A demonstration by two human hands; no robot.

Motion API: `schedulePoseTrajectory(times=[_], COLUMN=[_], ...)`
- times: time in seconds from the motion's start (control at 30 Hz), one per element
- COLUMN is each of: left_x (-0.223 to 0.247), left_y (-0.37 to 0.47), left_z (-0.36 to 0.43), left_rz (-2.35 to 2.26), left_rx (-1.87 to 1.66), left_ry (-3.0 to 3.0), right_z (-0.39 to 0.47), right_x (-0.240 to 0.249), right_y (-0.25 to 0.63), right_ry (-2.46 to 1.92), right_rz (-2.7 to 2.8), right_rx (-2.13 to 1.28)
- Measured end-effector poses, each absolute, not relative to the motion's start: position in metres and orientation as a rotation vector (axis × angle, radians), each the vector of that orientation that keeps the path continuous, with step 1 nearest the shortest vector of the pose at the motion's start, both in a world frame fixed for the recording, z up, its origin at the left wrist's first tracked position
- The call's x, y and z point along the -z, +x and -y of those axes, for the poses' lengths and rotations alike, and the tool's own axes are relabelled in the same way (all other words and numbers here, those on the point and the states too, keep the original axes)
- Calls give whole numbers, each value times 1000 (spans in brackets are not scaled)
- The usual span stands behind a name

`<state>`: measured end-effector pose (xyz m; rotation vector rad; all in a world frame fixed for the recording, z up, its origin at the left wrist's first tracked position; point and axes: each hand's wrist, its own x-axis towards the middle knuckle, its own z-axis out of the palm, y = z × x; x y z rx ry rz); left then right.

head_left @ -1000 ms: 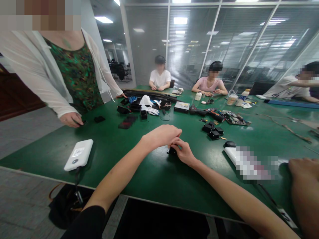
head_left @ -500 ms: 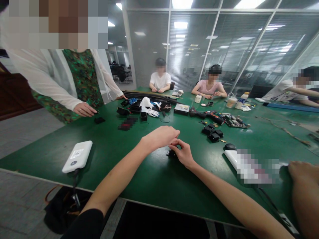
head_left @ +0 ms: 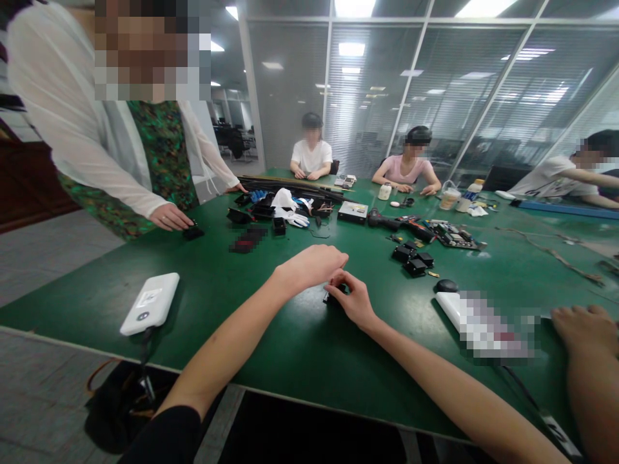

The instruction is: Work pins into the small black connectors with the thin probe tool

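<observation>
Over the middle of the green table (head_left: pixel 290 348), both my hands meet at a small black part (head_left: pixel 331 298). From above, my left hand (head_left: pixel 314 263) comes down with its fingers curled; whatever it grips is hidden beneath it. My right hand (head_left: pixel 356 298) has thumb and fingers bent around the black part, which shows partly between them. The part stands low at the tabletop, and its exact kind cannot be made out. A little to the right and farther back lie several black box-shaped pieces (head_left: pixel 414 259).
White power banks (head_left: pixel 151 303) (head_left: pixel 447 303) lie left and right. Behind are white gloves (head_left: pixel 293 216), a metal box (head_left: pixel 353 212), a power drill (head_left: pixel 401 222) and a circuit board (head_left: pixel 454 235). A co-worker's hand (head_left: pixel 170 216) is at far left, another person's hand (head_left: pixel 587 332) at right.
My right fingers have shifted slightly around the black part; my left hand stays nearly still. The standing co-worker's hand has lowered onto a black piece at the left.
</observation>
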<state>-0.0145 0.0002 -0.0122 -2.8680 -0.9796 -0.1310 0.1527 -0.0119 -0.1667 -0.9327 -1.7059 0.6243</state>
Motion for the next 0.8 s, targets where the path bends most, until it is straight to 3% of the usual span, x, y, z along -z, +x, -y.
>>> schedulePoseTrajectory(times=[0.8], left_x=[11], left_y=[-16], left_z=[1], left_rz=[960], left_rx=[160], left_ry=[-2901], right_z=[8], right_x=[173], right_y=[154], right_ry=[-935], right_rz=[1685], right_rx=[-674])
